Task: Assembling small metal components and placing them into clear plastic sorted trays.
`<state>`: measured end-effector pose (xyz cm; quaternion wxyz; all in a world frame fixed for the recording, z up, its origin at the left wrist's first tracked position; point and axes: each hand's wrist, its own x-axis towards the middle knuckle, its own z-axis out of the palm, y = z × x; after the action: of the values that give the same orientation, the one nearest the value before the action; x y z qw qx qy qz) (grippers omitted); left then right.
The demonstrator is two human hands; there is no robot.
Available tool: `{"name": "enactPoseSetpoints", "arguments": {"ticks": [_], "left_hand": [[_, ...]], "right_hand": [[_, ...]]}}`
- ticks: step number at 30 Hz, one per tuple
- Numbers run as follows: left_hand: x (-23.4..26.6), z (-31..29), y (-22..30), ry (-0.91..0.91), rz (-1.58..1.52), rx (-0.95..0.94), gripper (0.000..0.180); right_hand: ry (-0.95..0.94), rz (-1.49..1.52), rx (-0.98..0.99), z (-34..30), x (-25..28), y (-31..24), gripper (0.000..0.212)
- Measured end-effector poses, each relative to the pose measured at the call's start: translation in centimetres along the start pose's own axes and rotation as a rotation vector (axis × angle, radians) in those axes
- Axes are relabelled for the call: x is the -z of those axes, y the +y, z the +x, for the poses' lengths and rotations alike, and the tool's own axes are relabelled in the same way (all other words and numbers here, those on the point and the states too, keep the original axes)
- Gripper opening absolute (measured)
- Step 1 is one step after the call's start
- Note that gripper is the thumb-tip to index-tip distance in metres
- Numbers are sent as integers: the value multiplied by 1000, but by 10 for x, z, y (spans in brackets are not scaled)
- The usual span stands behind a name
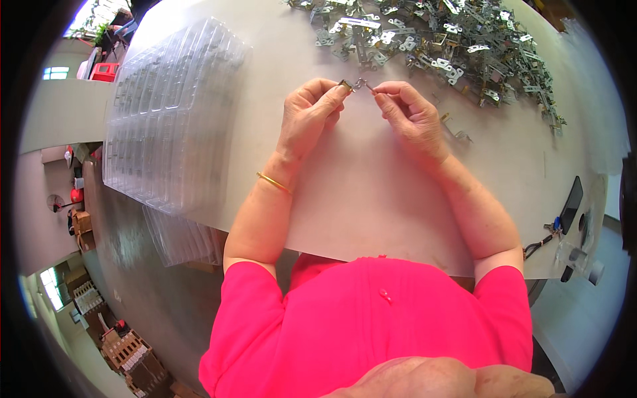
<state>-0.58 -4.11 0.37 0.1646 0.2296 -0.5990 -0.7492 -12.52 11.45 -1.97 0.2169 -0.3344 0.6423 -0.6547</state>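
Observation:
Over the middle of the table, my left hand (313, 113) pinches a small stamped metal bracket (359, 84) between thumb and forefinger. Facing it, my right hand (411, 119) has its thumb and forefinger closed on the other end of the same piece, where a thin dark tip shows. Whether that tip belongs to the bracket or is a separate part, I cannot tell. Just beyond both hands spreads a large heap of similar metal brackets (458, 50). One loose brass-coloured bracket (456, 129) lies beside my right wrist.
Clear plastic trays (176, 113) are stacked at the left of the table (371, 212). More clear trays (179, 235) sit lower, beside the table edge. At the right lie pliers (541, 244), a dark phone-like slab (571, 204) and a small clear container (572, 257).

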Motion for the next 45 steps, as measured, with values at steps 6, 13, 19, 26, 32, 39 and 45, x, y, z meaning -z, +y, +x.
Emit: {"name": "enactPoseSetpoints", "arguments": {"ticks": [6,13,19,26,32,39,45], "left_hand": [[-1,-1,-2,-10,62,-35,16],[-1,-3,-7,66,260,-200,9],[-7,-3,-16,22,395,-339,8],[-7,-9,-5,-1,470,-379,9],[-7,-8,-10,-101,420,-472,10],[-5,-9,-10,-250,558,-479,12],[1,-6,-1,-124,288,-101,19]], "right_hand": [[-5,-47,-2,-1,1,-3,10],[-33,-75,-98,-1,-3,-11,12],[-132,112,-169,-1,3,-8,20],[-259,262,-227,6,10,-13,23],[-257,347,-302,10,20,-5,18],[-184,524,-194,8,13,-5,11],[-184,314,54,3,13,-10,7]]}}
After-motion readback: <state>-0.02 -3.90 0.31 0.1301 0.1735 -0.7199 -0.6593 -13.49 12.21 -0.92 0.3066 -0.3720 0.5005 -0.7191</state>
